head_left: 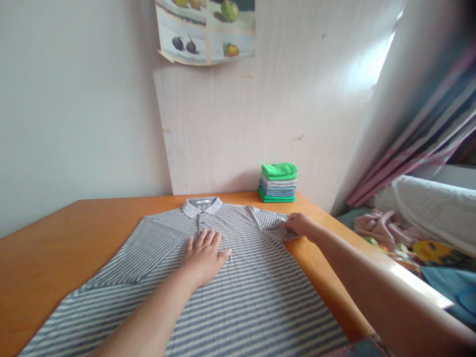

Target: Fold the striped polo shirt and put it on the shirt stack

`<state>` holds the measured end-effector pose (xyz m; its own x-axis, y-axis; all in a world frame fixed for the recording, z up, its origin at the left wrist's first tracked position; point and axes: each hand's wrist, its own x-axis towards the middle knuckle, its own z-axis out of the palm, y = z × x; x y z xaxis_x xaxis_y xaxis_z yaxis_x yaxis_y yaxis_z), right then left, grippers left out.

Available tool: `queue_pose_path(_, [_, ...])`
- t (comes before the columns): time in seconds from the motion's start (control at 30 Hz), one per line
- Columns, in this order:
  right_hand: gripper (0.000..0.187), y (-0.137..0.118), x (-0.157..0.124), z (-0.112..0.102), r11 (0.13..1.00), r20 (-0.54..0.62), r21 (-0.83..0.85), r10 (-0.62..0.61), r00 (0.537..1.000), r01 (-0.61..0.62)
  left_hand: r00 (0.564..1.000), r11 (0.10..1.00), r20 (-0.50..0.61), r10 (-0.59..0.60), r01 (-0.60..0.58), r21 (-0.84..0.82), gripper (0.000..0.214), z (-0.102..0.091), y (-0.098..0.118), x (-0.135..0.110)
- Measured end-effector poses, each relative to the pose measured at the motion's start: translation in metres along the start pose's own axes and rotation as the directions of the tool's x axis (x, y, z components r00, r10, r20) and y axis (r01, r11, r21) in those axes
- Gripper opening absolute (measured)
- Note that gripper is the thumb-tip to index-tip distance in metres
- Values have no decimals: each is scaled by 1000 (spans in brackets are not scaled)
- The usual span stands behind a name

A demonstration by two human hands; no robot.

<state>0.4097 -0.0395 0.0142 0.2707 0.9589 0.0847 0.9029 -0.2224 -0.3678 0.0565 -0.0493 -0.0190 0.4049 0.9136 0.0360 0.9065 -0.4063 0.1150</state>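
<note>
Shirt (238,297) is lying flat on table (55,248), filling lower centre of frame; left hand (204,258) is pressing on its chest, palm down, fingers spread, gripping nothing; right hand (299,224) is pinching the sleeve (273,223) at centre right.

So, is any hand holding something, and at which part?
The right hand grips the polo shirt by its right sleeve; the left hand only presses flat on it.

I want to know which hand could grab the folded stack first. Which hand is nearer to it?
Right. The right hand pinches the striped shirt's sleeve just in front of the folded stack. The left hand lies flat on the shirt's chest, farther left and nearer the person.
</note>
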Motion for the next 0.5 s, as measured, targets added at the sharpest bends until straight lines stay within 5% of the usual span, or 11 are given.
queue_pose_path(0.23, [9, 2, -28, -11, 968, -35, 196, 165, 986, -155, 999, 1000, 31, -18, 17, 9, 80, -7, 3, -2])
queue_pose_path(0.5, [19, 10, -56, -22, 939, 171, 237, 214, 962, -251, 1000, 1000, 15, -18, 18, 13, 79, -7, 3, 0])
